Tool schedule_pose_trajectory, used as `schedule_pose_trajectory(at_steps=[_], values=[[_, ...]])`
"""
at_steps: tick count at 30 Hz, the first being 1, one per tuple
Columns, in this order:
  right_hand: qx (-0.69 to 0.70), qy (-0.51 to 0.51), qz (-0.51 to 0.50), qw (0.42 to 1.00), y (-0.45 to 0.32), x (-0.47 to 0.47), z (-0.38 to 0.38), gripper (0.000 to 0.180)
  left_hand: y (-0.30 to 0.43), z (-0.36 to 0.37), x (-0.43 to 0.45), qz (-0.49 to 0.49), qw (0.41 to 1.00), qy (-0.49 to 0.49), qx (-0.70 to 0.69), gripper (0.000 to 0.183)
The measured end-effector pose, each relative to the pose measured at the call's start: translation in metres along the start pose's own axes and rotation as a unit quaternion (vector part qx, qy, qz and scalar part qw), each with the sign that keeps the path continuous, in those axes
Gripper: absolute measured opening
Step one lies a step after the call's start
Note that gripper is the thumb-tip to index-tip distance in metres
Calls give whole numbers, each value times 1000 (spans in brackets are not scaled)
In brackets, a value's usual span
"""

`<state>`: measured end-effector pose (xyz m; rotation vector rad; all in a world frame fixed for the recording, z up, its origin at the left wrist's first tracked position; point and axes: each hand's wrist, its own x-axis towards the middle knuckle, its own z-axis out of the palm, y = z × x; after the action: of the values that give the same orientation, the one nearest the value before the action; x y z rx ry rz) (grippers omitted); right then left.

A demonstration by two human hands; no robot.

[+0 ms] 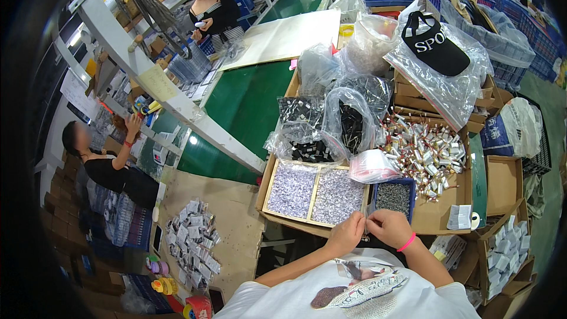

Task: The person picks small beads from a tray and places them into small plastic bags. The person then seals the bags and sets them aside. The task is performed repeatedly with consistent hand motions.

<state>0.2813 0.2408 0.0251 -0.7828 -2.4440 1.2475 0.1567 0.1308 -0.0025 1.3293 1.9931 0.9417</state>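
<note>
My left hand (345, 233) and my right hand (390, 229) meet at the front edge of a shallow cardboard tray (301, 226). Fingertips of both pinch a small piece of clear plastic (366, 220), mostly hidden by the fingers. A pink band circles my right wrist. Just beyond the hands, a blue plastic bin (413, 199) holds many small dark metal parts, likely screws. To its left, a two-part wooden box (315, 192) is full of tiny clear parts. Flat zip bags with red edges (373, 166) lie behind the bin.
Wired silver battery cells (425, 155) fill a cardboard box at right. Bags of black parts (310, 150) stand behind the wooden box. A pile of small filled packets (192, 241) covers cardboard at left. A slanting white metal post (177, 97) crosses the green conveyor belt (248, 97). Two people work beyond.
</note>
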Motion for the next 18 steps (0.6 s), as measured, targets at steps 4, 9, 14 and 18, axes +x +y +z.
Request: schedule_pose_trajectory(at_steps=[4,9,14,18], values=[[-109,55,-47,991,-4,1,6,16,3,-1,2,15,1000,19,16,13],[-110,74,9,991,-2,3,10,17,2,0,5,20,999,37,21,15],[-5,86,30,996,-1,5,9,11,5,-11,12,-15,999,18,46,17],[106,96,-4,990,-6,8,11,15,10,-17,20,-13,998,-7,67,18]])
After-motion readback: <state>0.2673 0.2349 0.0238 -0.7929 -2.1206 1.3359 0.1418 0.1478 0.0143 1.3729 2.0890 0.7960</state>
